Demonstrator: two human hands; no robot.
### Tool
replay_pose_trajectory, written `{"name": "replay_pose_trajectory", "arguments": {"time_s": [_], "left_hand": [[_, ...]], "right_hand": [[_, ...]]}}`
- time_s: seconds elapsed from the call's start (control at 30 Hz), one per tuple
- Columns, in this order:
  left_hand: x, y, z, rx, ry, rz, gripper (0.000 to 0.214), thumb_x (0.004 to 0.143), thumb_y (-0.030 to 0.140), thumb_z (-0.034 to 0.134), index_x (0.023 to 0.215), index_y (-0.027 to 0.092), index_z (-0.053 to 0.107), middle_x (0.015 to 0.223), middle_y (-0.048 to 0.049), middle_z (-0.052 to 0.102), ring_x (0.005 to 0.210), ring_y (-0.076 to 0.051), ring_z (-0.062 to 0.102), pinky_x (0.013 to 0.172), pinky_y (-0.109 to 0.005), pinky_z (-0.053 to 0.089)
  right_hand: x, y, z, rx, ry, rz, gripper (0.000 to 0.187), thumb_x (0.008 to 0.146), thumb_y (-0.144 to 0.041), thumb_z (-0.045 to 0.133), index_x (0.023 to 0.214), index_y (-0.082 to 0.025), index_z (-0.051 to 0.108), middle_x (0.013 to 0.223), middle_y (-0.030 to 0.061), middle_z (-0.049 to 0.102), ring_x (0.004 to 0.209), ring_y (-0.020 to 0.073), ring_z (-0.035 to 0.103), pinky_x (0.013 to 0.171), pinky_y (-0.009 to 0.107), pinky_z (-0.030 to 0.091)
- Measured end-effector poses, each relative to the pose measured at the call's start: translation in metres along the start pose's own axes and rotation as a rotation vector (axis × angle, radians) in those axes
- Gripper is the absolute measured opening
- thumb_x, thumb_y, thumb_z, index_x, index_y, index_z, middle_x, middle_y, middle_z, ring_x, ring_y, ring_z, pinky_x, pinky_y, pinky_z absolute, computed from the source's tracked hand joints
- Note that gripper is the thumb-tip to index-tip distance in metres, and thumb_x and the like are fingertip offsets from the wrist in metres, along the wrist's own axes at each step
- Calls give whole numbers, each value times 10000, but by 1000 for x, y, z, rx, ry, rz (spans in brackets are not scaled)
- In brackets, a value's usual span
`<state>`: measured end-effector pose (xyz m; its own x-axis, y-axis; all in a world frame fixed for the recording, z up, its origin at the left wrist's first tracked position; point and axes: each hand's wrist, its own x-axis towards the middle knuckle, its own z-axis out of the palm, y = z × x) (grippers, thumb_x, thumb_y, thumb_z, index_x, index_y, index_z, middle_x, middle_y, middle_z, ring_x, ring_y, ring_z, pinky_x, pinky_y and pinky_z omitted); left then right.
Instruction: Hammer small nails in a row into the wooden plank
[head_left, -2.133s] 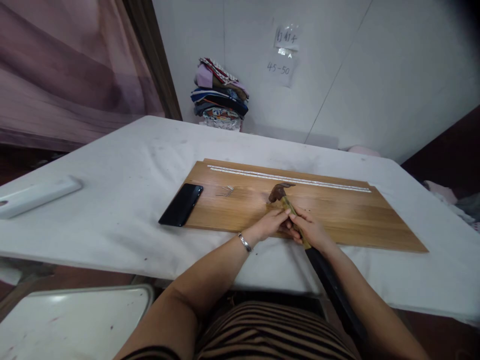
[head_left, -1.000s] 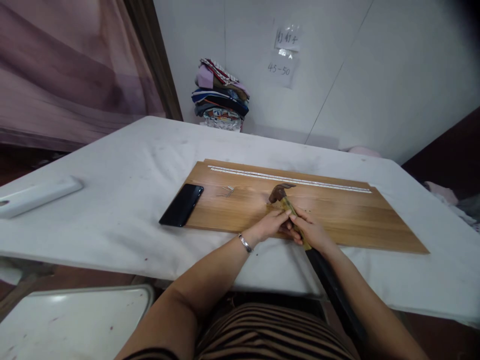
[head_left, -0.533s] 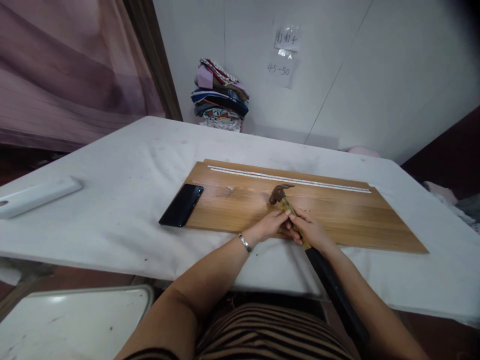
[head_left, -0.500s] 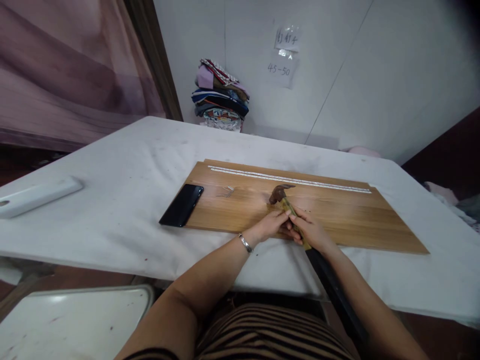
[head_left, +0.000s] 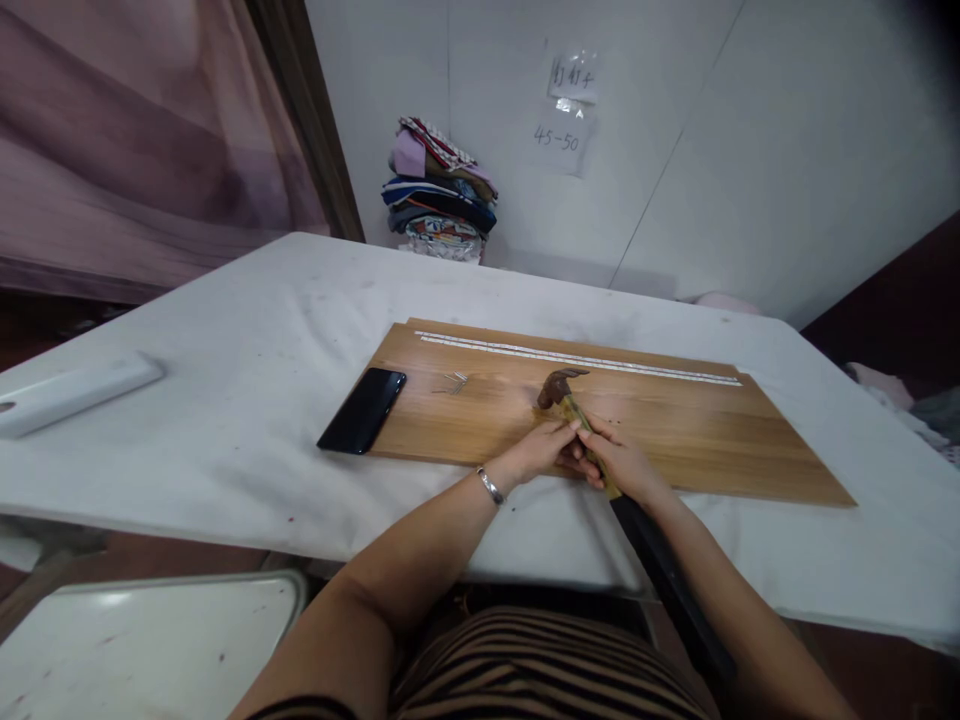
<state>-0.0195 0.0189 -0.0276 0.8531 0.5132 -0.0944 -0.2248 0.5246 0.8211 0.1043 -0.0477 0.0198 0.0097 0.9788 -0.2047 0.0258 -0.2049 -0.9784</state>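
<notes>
A long wooden board [head_left: 697,430] lies on the white table [head_left: 247,390]. A hammer with a rusty brown head [head_left: 556,385] and a black grip rests on the board, its handle running back under my right forearm. My right hand [head_left: 624,462] is closed around the hammer's yellowish shaft just below the head. My left hand [head_left: 541,447], with a silver bracelet at the wrist, has its fingers pinched against the shaft beside the right hand. What those fingertips hold, if anything, is hidden. A few loose nails [head_left: 452,380] lie on the board to the left.
A black phone [head_left: 362,408] lies at the board's left end. A pale strip [head_left: 577,358] runs along the board's far edge. A white bar-shaped object [head_left: 71,390] sits at the table's left. Folded clothes [head_left: 439,190] are stacked against the wall. A white chair seat [head_left: 150,640] is at the lower left.
</notes>
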Motion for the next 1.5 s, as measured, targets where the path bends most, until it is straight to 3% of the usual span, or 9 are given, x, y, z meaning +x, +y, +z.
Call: {"name": "replay_pose_trajectory", "arguments": {"time_s": [0.67, 1.5], "left_hand": [[0, 1, 0, 23, 12, 10, 539, 699, 644, 640, 780, 140, 467, 653, 12, 543, 610, -158, 646, 756, -392, 525], [1, 0, 1, 24, 24, 13, 526, 710, 633, 636, 791, 136, 484, 659, 22, 530, 619, -140, 634, 761, -379, 524]], "right_hand": [[0, 0, 0, 13, -14, -22, 345, 779, -484, 592, 966, -202, 521, 651, -72, 500, 331, 32, 394, 291, 171, 328], [0, 0, -2, -5, 0, -18, 395, 788, -474, 585, 1078, -210, 534, 646, -70, 502, 332, 39, 393, 291, 179, 325]]}}
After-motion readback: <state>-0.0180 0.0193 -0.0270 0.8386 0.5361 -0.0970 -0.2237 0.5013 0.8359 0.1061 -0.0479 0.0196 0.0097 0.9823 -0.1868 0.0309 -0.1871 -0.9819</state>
